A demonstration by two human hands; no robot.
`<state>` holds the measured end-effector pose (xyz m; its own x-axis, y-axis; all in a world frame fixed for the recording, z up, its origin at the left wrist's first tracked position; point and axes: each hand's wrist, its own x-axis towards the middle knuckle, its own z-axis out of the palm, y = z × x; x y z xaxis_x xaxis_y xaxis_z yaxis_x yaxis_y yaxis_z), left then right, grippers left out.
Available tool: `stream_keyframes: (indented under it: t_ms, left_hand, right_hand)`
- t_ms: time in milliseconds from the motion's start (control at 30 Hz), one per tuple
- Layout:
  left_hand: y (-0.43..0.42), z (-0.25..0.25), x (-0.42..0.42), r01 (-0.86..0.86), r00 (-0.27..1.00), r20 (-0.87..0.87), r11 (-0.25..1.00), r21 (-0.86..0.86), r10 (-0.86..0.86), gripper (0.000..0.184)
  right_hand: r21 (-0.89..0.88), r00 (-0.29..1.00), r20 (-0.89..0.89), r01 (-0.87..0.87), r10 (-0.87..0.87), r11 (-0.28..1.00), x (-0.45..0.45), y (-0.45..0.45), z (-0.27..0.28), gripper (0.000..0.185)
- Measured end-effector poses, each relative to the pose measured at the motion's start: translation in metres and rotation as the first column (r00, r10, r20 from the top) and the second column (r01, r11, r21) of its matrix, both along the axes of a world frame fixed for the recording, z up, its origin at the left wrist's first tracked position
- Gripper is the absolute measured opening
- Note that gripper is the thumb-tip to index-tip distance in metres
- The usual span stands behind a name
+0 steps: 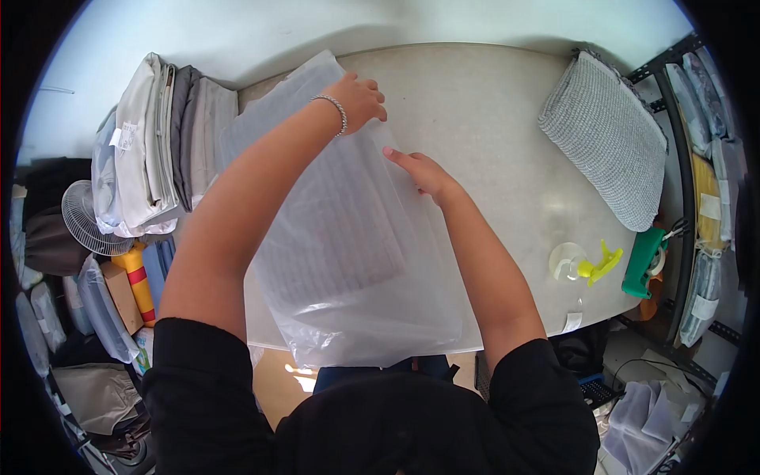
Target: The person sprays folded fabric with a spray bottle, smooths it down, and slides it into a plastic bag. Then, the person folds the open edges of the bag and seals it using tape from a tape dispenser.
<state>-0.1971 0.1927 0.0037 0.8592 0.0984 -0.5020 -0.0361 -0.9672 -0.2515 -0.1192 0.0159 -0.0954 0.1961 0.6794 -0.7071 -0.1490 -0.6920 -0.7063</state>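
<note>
A large translucent plastic bag [372, 317] lies on the pale table [467, 87], its near end hanging a little over the front edge. Through the plastic shows a folded, greyish, faintly striped piece. My left hand [360, 103], with a beaded bracelet at the wrist, is at the bag's far right corner, fingers bent; what they hold, if anything, is hidden. My right hand [423, 172] is at the bag's right edge, thumb stretched out and apart, the other fingers partly hidden beneath it.
Folded fabrics [150, 142] are stacked at the left beside a fan [95, 218]. At the right are a folded grey textured cloth [609, 134], a spray bottle [568, 263] with a yellow-green head, a green tape dispenser [643, 263] and a shelf of packed fabrics [707, 198].
</note>
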Motion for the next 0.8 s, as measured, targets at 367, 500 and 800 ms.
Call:
stream_keyframes:
  t_ms: [367,500,800]
  left_hand:
    - [0.010,-0.029,-0.003,0.036,0.999,-0.012,0.996,0.088,-0.035,0.036]
    - [0.010,-0.044,-0.006,0.079,0.988,0.135,0.997,0.013,-0.080,0.048]
    - [-0.036,-0.064,0.023,0.092,0.977,0.186,0.992,0.089,-0.108,0.017]
  right_hand:
    - [0.316,0.966,0.258,-0.081,-0.003,0.945,-0.003,0.008,-0.045,0.039]
    - [0.369,0.898,0.437,-0.131,-0.048,0.920,0.002,-0.001,-0.051,0.037]
    - [0.381,0.833,0.535,-0.090,-0.140,0.920,-0.009,-0.046,-0.059,0.037]
